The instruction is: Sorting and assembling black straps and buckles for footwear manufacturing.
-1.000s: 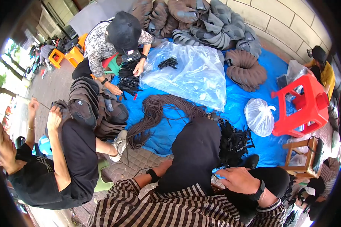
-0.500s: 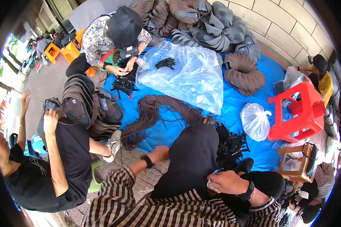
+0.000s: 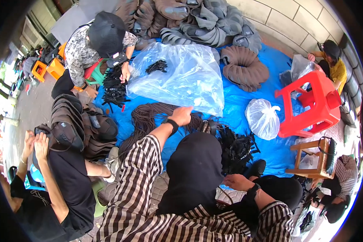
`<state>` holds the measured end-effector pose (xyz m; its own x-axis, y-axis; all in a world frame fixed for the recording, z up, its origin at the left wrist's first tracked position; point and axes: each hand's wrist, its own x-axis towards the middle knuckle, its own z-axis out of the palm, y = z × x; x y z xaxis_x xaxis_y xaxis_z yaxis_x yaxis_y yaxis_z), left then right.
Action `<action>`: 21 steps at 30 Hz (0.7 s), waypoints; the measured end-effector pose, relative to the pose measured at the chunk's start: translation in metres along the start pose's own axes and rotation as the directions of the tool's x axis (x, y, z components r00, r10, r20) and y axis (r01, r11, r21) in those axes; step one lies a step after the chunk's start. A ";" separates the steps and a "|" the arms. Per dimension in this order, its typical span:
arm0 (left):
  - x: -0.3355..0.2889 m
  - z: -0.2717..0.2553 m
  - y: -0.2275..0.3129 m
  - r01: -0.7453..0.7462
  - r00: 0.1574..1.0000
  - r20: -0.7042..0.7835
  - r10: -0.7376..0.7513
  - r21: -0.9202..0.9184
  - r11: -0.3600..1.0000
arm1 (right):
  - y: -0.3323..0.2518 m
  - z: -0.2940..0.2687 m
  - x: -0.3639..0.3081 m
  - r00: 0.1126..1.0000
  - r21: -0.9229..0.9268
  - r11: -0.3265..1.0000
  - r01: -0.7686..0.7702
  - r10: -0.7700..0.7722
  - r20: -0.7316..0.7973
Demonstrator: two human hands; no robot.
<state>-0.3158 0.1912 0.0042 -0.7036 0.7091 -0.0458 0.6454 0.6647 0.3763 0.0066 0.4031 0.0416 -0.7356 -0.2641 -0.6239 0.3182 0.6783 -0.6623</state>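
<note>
Head view — left hand [image 3: 181,116] near cords [image 3: 146,115] — right hand [image 3: 238,182] near straps [image 3: 236,151].

A strip of bare blue sheet [image 3: 234,103] leaves a hand room to pass between the clear plastic [image 3: 177,80] and the tied bag [image 3: 263,119]. The wearer's bent knee [image 3: 195,161] blocks the way between left hand [image 3: 180,116] and right hand [image 3: 238,182]; black straps [image 3: 236,151] crowd its right side.
</note>
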 end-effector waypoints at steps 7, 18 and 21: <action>-0.035 0.034 0.008 -0.063 0.940 0.312 0.136 -0.234 0.970 | 0.031 0.002 0.029 0.998 -0.119 0.993 -0.010 0.002 -0.067; -0.034 0.079 0.031 0.176 0.963 0.270 -0.026 -0.551 0.815 | 0.061 0.038 0.046 0.935 -0.286 0.892 -0.350 0.316 -0.160; -0.024 0.085 0.049 0.321 0.896 0.417 -0.153 -0.372 0.871 | 0.067 0.036 0.039 0.906 -0.254 0.871 -0.420 0.387 -0.172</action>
<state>-0.2419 0.2268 -0.0551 -0.6052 0.6321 -0.4839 0.2254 0.7191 0.6573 0.0207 0.4135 -0.0425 -0.6462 0.1406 -0.7501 0.4341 0.8761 -0.2097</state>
